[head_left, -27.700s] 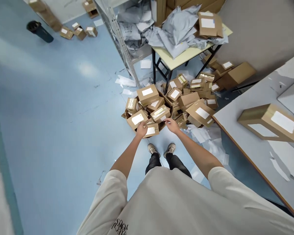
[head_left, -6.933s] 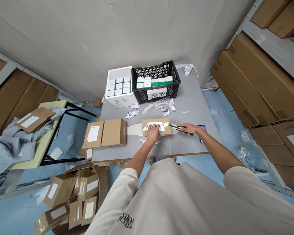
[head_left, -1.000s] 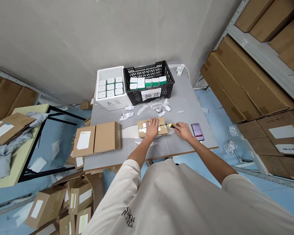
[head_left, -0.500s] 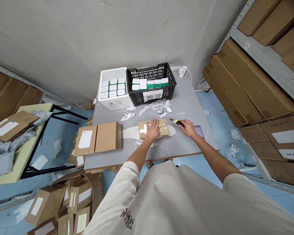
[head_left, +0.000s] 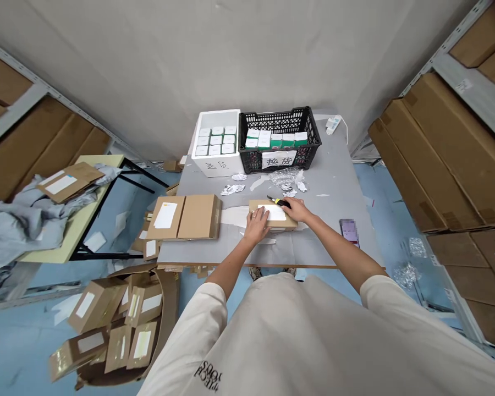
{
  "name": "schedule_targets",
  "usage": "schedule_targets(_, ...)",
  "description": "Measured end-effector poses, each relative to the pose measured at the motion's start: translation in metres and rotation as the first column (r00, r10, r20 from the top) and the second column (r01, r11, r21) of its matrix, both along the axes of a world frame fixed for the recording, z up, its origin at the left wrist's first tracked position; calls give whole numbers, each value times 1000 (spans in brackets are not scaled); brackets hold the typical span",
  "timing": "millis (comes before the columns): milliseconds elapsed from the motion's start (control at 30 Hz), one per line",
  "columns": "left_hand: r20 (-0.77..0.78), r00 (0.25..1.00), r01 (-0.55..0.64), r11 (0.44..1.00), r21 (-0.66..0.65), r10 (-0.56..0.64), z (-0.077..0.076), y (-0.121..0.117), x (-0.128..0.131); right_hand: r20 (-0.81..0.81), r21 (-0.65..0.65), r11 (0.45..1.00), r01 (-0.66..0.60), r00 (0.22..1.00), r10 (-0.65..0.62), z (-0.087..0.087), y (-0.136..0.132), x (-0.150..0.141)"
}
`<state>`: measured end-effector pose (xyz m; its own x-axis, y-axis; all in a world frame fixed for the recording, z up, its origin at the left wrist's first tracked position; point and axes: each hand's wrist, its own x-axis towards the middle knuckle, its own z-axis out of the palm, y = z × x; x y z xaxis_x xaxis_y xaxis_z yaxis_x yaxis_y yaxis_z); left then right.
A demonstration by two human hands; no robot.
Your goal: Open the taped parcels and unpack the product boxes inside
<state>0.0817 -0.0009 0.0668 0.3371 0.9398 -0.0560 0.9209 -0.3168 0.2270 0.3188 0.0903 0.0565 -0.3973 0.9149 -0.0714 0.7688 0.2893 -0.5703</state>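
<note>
the small brown box (head_left: 286, 224) is lying flat on the gray table (head_left: 313, 242), right in front of the person. a white label (head_left: 274, 214) is facing up on it now. half a second ago, a taped side with a split line was showing there, so i am guessing the box has been turned over. no open flap is showing, so the box is still looking shut from here.

the left hand (head_left: 257, 226) is resting on the left end of the box, with its fingers spread and not closing around anything. the right hand (head_left: 297, 210) is coming back to the box too. its fingers are curling tight around the yellow and black knife (head_left: 279, 202). the knife was sitting off to the right before, and now it is pointing left over the far part of the box. i cannot tell if the blade is touching. the phone (head_left: 348, 231) is lying well apart, to the right.
</note>
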Motion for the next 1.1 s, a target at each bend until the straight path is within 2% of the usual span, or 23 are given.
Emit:
schedule_targets(200, 1, 982, -191, 979, -67, 191, -10, 7, -17, 69, -56, 998, 43, 997, -39, 4, -5, -2)
schedule_targets(333, 40, 976, -205, 969, -135, 213, -18, 10, -29, 66, -73, 995, 67, 996, -62, 4, -11, -5)
schedule_targets(467, 133, 966, -203, 969, -143, 222, -23, 6, -46, 38, -93, 993, 75, 997, -72, 0, -24, -13)
schedule_targets(600, 267, 913, -279, 950, -143, 309, -30, -4, -57, -68, -130, 986, 104, 991, -113, -5, -42, -19)
schedule_targets(667, 325, 893, -286, 950, -126, 312, -34, -6, -56, -115, -178, 976, 128, 982, -150, -7, -49, -20)
schedule_targets(767, 366, 902, -205, 973, -102, 228, -36, 1, -50, -156, -244, 956, 161, 967, -202, -13, -56, -18)
schedule_targets(867, 403, 900, -133, 985, -112, 167, -32, 17, -43, -230, -294, 939, 179, 940, -252, -21, -62, -15)
schedule_targets(933, 417, 896, -113, 987, -115, 152, -26, 27, -38, -298, -328, 933, 148, 921, -251, -24, -63, -13)
schedule_targets(1000, 388, 908, -127, 987, -102, 157, -20, 34, -31, -354, -344, 931, 125, 900, -252, -24, -63, -12)
schedule_targets(1100, 268, 937, -209, 975, -80, 223, -12, 36, -10, -401, -343, 916, 208, 849, -343, -18, -56, -9)
